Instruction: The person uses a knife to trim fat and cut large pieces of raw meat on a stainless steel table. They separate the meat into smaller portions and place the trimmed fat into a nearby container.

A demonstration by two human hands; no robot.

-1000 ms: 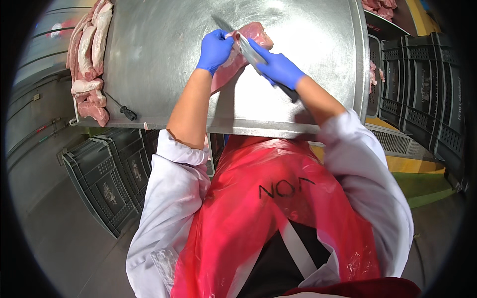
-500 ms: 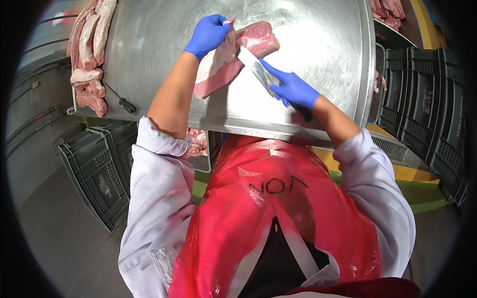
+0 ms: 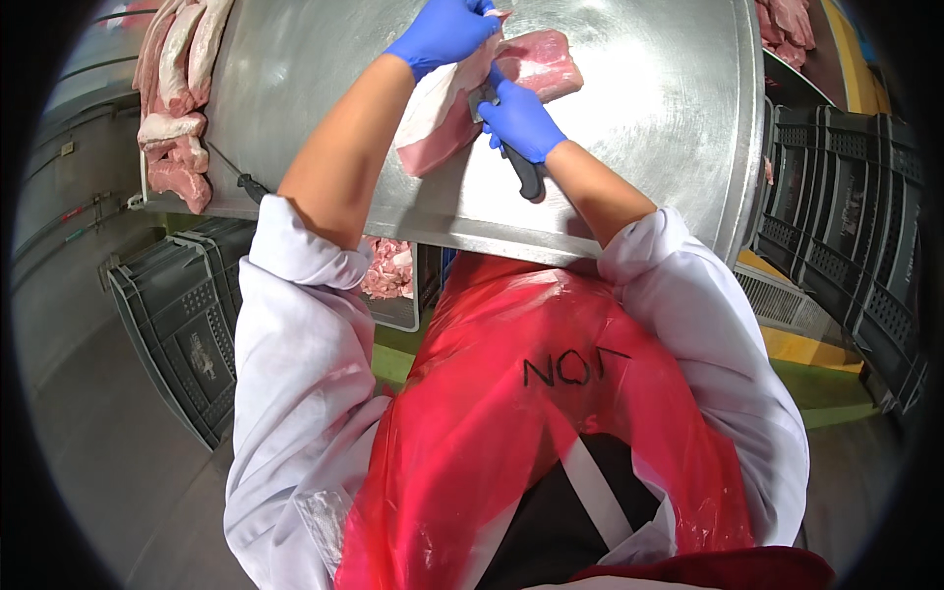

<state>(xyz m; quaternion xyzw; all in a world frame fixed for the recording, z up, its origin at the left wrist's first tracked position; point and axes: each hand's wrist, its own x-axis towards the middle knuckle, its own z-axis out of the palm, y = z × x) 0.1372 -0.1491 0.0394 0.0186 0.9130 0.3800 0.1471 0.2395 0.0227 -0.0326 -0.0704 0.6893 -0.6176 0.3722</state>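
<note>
A long piece of pork loin (image 3: 543,67) lies slantwise on the steel table, pink with a pale fat layer on its left side. My left hand (image 3: 442,35), in a blue glove, pinches the upper end of the pale fat flap (image 3: 433,100) and holds it up. In a matching glove, my right hand (image 3: 523,120) grips a knife by its black handle (image 3: 524,175), close against the middle of the loin. Most of the blade is hidden by the hand and the meat.
Cut meat strips (image 3: 179,69) line the left side of the steel table (image 3: 649,128), near a dark-handled sharpening rod (image 3: 251,185). A crate of trimmings (image 3: 389,267) sits below the front edge. Grey crates stand left (image 3: 187,334) and right (image 3: 836,187); more meat (image 3: 785,29) is far right.
My right hand has moved left and up with the knife, from beside the loin to against it. The left hand, the flap and the loin sit a little higher and further right.
</note>
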